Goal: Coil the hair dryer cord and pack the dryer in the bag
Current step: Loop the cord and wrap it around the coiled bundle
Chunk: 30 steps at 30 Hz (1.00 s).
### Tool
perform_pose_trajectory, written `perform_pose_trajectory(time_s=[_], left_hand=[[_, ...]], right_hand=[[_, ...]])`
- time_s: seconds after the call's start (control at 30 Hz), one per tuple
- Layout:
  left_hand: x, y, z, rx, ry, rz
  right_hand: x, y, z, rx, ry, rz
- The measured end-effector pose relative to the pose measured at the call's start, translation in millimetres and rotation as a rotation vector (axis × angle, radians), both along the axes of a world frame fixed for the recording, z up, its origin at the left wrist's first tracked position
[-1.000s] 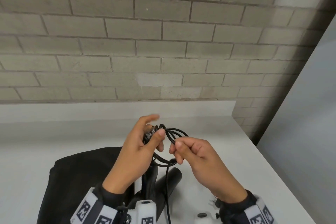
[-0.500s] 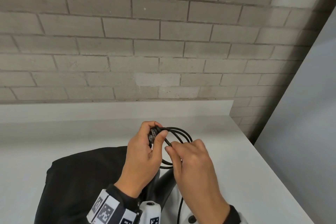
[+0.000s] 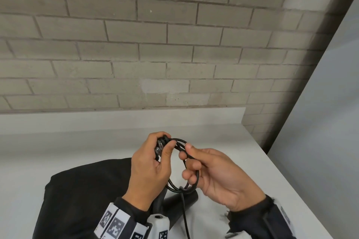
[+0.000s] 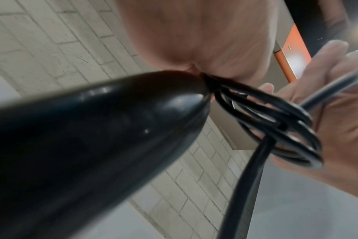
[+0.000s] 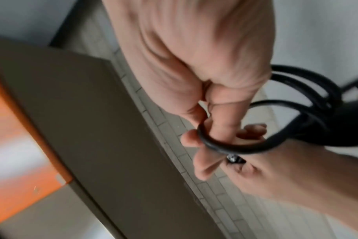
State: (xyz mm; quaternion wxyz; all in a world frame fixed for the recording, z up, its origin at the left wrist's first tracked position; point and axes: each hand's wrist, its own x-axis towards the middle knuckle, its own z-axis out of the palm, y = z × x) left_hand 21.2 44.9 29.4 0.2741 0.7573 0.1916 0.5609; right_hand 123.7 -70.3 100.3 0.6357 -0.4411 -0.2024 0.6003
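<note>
Above the white counter my left hand (image 3: 155, 159) grips one side of the coiled black cord (image 3: 179, 188) together with its plug (image 3: 160, 146). My right hand (image 3: 196, 165) pinches a strand of the same coil between thumb and fingers. In the right wrist view the cord (image 5: 225, 145) loops round my fingers. The black hair dryer (image 3: 180, 202) lies under my hands, partly hidden, and a free cord length hangs down past it. In the left wrist view the dryer (image 4: 82, 145) fills the foreground beside the coil (image 4: 286, 126). The black bag (image 3: 81, 196) lies on the counter at the left.
The white counter (image 3: 242, 161) ends at a brick wall (image 3: 155, 54) behind and at an edge on the right, beside a grey panel (image 3: 320, 122). Bare counter lies behind and to the right of my hands.
My right hand has turned palm up and drawn back to the right, opening the loop wider. My left hand has kept its grip on the coil and plug.
</note>
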Motion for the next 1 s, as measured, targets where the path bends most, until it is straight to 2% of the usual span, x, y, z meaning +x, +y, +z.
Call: perform_pose_trajectory(time_s=[0.2,0.27,0.33,0.4,0.47,0.5,0.6,0.63,0.67,0.73,0.8,0.9,1.0], left_hand=[[0,1,2,0.043,-0.004,-0.042],[1,1,1,0.034,-0.003,-0.048],[2,4,0,0.010,-0.012,-0.050],[3,7,-1,0.010,-0.023,-0.045],[2,9,-1,0.008,-0.027,-0.037],[2,11,0,0.001,-0.028,-0.031],[1,15,-1,-0.008,-0.036,-0.014],[1,15,-1,-0.004,-0.037,-0.007],[1,15,-2,0.000,-0.038,-0.001],[2,15,-2,0.012,-0.037,0.015],[2,16,-3,0.012,-0.040,0.039],[1,21,-4,-0.016,-0.052,0.066],[-1,25,-3,-0.020,-0.045,0.087]], right_hand=[[2,2,-13,0.036,0.202,0.015],[2,2,-15,0.051,0.210,0.008],[0,0,-20,0.085,0.138,-0.015],[-5,-3,-29,0.151,-0.024,-0.015],[-13,-8,-40,0.228,-0.286,-0.038],[-16,-11,-46,0.246,-0.445,-0.064],[-21,-18,-70,0.272,-1.096,-0.204],[-20,-19,-78,0.303,-1.268,-0.243],[-21,-21,-82,0.314,-1.344,-0.263],[-23,-25,-86,0.286,-1.277,-0.272],[-26,-29,-84,0.260,-1.060,-0.275],[-21,-33,-73,0.323,-0.620,-0.316],[-5,-39,-67,0.272,-0.084,-0.172]])
